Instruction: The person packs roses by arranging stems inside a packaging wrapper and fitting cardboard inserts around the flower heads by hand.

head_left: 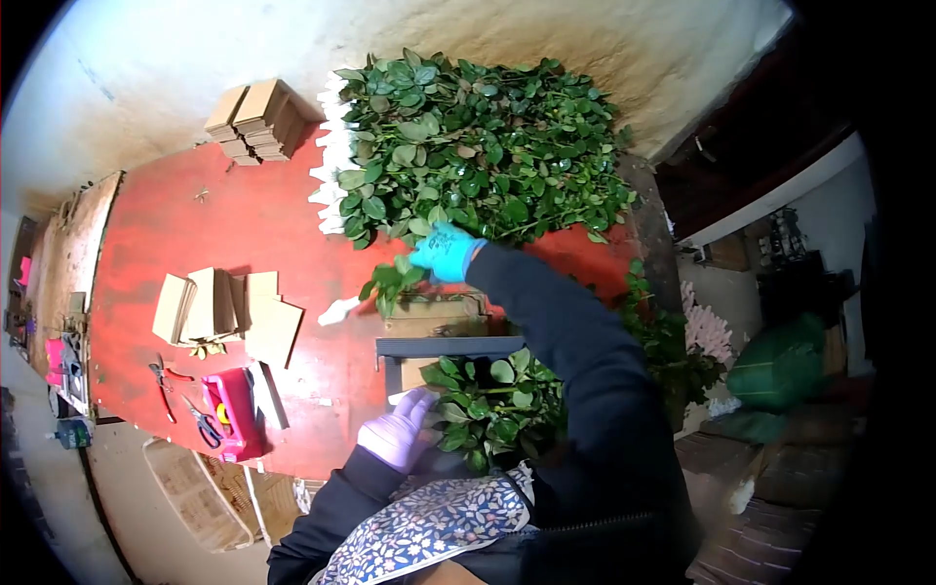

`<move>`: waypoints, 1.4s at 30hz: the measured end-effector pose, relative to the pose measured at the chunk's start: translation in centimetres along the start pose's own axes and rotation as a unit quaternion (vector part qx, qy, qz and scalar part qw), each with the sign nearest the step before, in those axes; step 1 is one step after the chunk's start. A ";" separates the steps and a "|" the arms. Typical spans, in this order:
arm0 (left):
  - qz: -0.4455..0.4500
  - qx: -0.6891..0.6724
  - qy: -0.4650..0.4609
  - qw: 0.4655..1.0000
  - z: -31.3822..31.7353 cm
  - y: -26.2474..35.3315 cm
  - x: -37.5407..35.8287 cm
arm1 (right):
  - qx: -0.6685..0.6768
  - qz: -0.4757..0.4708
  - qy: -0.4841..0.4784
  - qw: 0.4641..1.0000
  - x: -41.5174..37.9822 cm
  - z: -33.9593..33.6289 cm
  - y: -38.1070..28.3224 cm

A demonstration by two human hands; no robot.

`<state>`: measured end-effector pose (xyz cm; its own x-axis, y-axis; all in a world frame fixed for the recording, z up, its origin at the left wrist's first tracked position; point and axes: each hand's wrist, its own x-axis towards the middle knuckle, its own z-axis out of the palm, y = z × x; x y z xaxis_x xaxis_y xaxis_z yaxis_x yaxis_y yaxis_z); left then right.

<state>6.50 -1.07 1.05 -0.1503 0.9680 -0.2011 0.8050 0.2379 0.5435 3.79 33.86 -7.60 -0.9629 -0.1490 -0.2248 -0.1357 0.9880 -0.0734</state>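
Observation:
My right hand (447, 253), in a blue glove, is closed over a leafy flower stem (392, 283); its white-wrapped head (338, 310) points left. Just beyond that hand lies a large pile of leafy stems (487, 146), with white-wrapped heads (336, 156) lined up along its left side. My left hand (398, 431), in a purple glove, has its fingers stretched out at the left end of a leafy bunch (502, 405) in front of me. This bunch lies by a dark grey frame (448, 346). My right forearm hides part of it.
On the red table (234, 214) stand cardboard stacks (258, 122) at the back and folded cardboard pieces (210, 307) nearer. Red-handled pliers (166, 385), scissors (203, 421) and a pink holder (234, 414) lie front left. Pink-wrapped flowers (704, 327) are at the right.

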 end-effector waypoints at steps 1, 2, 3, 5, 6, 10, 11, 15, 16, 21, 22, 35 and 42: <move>-0.001 -0.005 -0.005 1.000 -0.3 0.1 0.0 | 0.017 -0.018 0.062 0.998 -1.6 0.1 -0.6; 0.009 0.000 0.004 1.000 -0.2 0.0 0.0 | 0.055 -0.009 0.054 0.997 -3.0 -0.6 -1.2; 0.005 0.006 -0.001 1.000 0.0 0.0 -0.1 | 0.093 0.000 0.047 0.995 -4.3 -1.4 -1.8; 0.006 0.012 -0.007 1.000 -0.2 -0.1 0.1 | 0.081 0.011 0.077 0.994 -7.3 -3.7 -3.0; 0.002 0.011 -0.009 1.000 -0.3 -0.1 0.1 | 0.059 -0.031 0.143 0.988 -8.4 -3.3 -2.3; 0.005 -0.010 0.000 1.000 -0.2 -0.3 -0.2 | -0.001 0.045 0.166 0.985 -13.0 -12.6 -6.9; 0.010 -0.014 0.002 1.000 -0.3 -0.4 -0.3 | 0.001 0.042 0.210 0.977 -14.1 -14.9 -8.5; 0.078 -0.024 0.086 0.993 1.4 -1.8 -0.2 | -0.058 0.060 0.296 0.952 -18.2 -16.9 -13.6; 0.080 -0.028 0.090 0.992 1.1 -1.9 -0.3 | -0.030 0.100 0.230 0.968 -19.2 -16.0 -14.3; 0.063 -0.023 0.034 0.997 0.8 -1.7 -0.4 | 0.011 0.126 0.133 0.983 -21.1 -9.2 -15.8; 0.062 -0.036 0.022 0.997 0.9 -1.8 -0.4 | 0.008 0.120 0.122 0.985 -21.3 -7.2 -15.4; 0.044 -0.009 -0.007 0.999 -0.3 -1.0 -0.1 | 0.118 0.166 -0.062 0.977 -22.4 -1.5 -13.2; 0.032 0.023 -0.070 0.997 -1.9 -1.0 1.8 | 0.123 0.140 0.013 0.982 -23.4 -0.5 -13.5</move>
<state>4.36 0.63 1.69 -0.0190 0.9595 -0.2812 0.8360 0.1695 0.5219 28.04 23.99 -0.89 -0.9608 0.1314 -0.2442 0.1924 0.9500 -0.2460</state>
